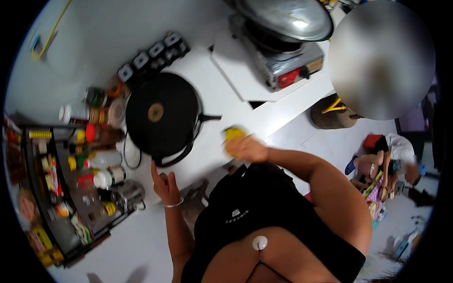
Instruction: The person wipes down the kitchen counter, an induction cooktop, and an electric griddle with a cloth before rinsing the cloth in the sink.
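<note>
My right hand point(254, 150) is closed around a yellow sponge or cloth point(233, 137), blurred by motion, over the white countertop point(214, 151). Nearer the counter's left part lies a broad black round pan-like appliance point(165, 101). It has a small brown disc at its centre, a short handle on its right and a curved handle at its near edge. My left hand point(166, 187) holds nothing; its index finger points forward at that near edge and its thumb stands apart. Whether the fingertip touches the appliance I cannot tell.
A gas stove point(295, 63) carries a lidded metal wok point(288, 19) at the back right. A power strip point(153, 56) runs along the wall. Bottles and jars fill a dark rack point(75, 188) at left. A bucket point(330, 115) stands on the floor; another person point(398, 155) sits far right.
</note>
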The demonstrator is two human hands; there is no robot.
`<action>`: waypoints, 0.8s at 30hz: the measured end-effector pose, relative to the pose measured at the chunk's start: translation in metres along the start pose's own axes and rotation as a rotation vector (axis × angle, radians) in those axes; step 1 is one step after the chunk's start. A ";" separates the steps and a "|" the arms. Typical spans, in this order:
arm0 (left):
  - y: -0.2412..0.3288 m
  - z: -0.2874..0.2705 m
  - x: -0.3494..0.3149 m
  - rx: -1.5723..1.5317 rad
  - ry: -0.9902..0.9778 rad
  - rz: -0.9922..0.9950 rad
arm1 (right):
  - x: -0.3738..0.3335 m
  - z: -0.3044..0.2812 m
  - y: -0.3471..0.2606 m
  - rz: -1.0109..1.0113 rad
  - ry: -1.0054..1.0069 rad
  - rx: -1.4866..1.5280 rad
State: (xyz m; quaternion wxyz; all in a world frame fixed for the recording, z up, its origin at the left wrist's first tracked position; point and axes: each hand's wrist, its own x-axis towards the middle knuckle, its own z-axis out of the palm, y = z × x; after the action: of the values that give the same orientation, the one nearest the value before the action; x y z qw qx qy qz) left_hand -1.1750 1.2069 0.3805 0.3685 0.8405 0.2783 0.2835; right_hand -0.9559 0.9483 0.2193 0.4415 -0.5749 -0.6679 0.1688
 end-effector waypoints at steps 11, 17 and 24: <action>-0.072 -0.033 -0.073 -0.923 0.185 -1.000 | -0.117 -0.095 0.012 0.902 0.617 -0.875; -0.085 -0.034 -0.104 -1.454 0.169 -1.097 | -0.053 -0.025 -0.026 0.680 0.212 -0.697; -0.015 -0.009 -0.128 -1.824 0.143 -0.819 | -0.019 -0.007 -0.045 0.200 -0.092 -0.435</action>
State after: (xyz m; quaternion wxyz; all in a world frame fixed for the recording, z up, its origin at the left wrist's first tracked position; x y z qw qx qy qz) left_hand -1.2723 1.1333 0.3392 0.9237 0.0573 0.2439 0.2898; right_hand -0.9792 0.9159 0.2491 0.2574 -0.7114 -0.6478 0.0896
